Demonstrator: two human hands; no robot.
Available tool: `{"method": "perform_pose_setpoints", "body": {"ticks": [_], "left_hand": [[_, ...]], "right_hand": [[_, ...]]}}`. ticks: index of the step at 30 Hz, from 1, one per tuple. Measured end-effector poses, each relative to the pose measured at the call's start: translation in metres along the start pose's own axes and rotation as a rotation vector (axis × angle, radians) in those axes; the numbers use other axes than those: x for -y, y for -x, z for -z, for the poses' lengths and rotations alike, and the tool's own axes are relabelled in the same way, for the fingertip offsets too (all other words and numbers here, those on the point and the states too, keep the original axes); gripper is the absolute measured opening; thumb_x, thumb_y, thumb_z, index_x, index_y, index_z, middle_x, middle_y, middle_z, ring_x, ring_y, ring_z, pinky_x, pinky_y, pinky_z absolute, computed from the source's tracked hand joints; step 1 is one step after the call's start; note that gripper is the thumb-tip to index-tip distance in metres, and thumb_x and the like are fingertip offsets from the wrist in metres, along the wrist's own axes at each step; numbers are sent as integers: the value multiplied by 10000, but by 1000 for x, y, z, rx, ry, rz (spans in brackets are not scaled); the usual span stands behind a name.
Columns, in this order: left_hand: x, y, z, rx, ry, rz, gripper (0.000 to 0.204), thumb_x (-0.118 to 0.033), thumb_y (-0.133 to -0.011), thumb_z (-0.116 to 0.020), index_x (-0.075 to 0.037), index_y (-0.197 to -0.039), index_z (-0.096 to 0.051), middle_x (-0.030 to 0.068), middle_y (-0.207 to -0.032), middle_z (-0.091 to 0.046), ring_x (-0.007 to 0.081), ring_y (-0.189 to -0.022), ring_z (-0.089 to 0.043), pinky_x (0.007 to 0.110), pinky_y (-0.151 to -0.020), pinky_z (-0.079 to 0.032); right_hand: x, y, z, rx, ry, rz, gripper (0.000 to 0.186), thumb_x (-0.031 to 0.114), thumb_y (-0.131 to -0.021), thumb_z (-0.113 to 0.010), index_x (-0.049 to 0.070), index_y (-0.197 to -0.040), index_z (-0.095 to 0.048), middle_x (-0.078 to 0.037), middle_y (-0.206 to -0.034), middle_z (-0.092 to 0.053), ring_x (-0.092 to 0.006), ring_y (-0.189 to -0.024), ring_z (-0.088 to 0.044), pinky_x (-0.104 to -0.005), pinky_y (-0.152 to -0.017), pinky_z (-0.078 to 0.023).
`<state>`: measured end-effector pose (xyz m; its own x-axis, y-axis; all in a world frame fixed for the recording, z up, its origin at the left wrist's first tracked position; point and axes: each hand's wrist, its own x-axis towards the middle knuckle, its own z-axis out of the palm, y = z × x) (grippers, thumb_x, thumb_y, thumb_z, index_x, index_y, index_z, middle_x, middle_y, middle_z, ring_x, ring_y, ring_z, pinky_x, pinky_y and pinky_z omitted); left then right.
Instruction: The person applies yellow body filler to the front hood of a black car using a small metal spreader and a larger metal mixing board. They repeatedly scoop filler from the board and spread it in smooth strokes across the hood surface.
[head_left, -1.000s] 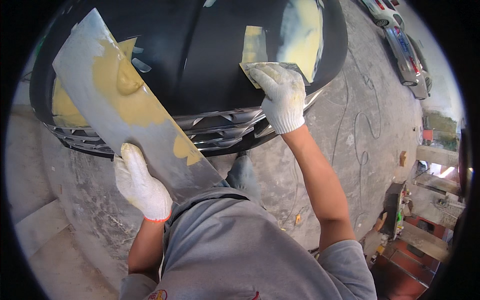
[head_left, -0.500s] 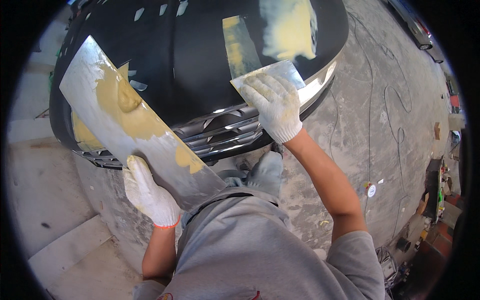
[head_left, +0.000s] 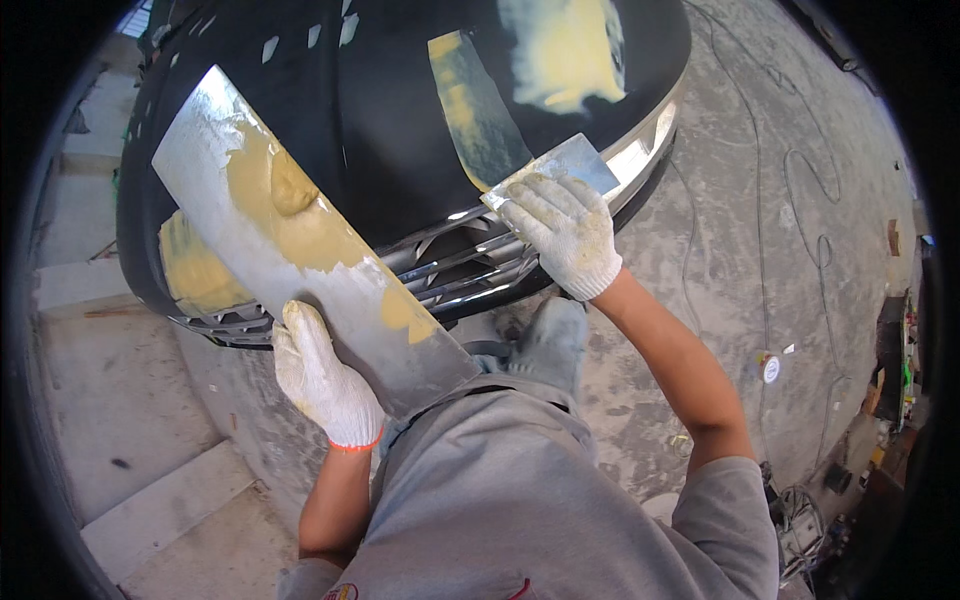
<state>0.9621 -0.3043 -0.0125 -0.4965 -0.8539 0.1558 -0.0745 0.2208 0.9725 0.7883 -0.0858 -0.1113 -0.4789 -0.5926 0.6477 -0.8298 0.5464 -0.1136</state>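
My left hand [head_left: 325, 375] clasps a smeared board [head_left: 365, 325] while my right hand [head_left: 565, 230], fingers extended, holds a spreader [head_left: 583, 163] at the black hood's [head_left: 390, 130] front edge, floor [head_left: 730, 250] stretching rightward.

Grey floor [head_left: 725, 270], mottled and stained, extends right of centre. Thin cables [head_left: 763, 300] run down it, one looping. A small round white-faced item [head_left: 769, 368] lies at right; tangled wire [head_left: 800, 530] at lower right. Pale paving [head_left: 120, 375] occupies the left. Bright patch [head_left: 133, 18] at upper left. Right-rim clutter: dim, indistinct.
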Motion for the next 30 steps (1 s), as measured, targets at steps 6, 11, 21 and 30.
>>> {"method": "perform_pose_setpoints", "body": {"ticks": [6,11,21,30], "left_hand": [[1,3,4,39,135,112,298,-246,-1174,-640,42,-1225,-701,38,-1165,-687,111,-1074,-610,286,-992,-496],[2,6,-4,-18,221,91,318,-287,-1176,-639,26,-1212,-686,42,-1133,-683,114,-1045,-607,297,-955,-507],[1,3,8,-138,48,191,464,-382,-1162,-634,72,-1246,-682,99,-1132,-705,159,-1014,-629,352,-922,-533],[-3,-7,-4,-48,12,178,409,-338,-1175,-634,62,-1161,-714,64,-1102,-694,129,-999,-601,310,-917,-513]], "right_hand": [[-40,-64,35,-193,-85,-67,294,37,-868,-695,74,-1115,-849,-101,-976,-829,-303,-900,-807,-406,-817,-631],[-85,-145,6,-197,-24,-21,372,13,-848,-665,156,-1136,-853,-61,-1098,-839,-302,-1004,-782,-428,-873,-575],[-105,-188,-11,165,-94,-61,494,-60,-883,-568,149,-1231,-851,-121,-1187,-827,-349,-1151,-760,-416,-1058,-578],[-69,-126,12,81,-74,95,457,-85,-755,-638,104,-1121,-836,-111,-1143,-831,-346,-1015,-771,-452,-899,-596]]}}
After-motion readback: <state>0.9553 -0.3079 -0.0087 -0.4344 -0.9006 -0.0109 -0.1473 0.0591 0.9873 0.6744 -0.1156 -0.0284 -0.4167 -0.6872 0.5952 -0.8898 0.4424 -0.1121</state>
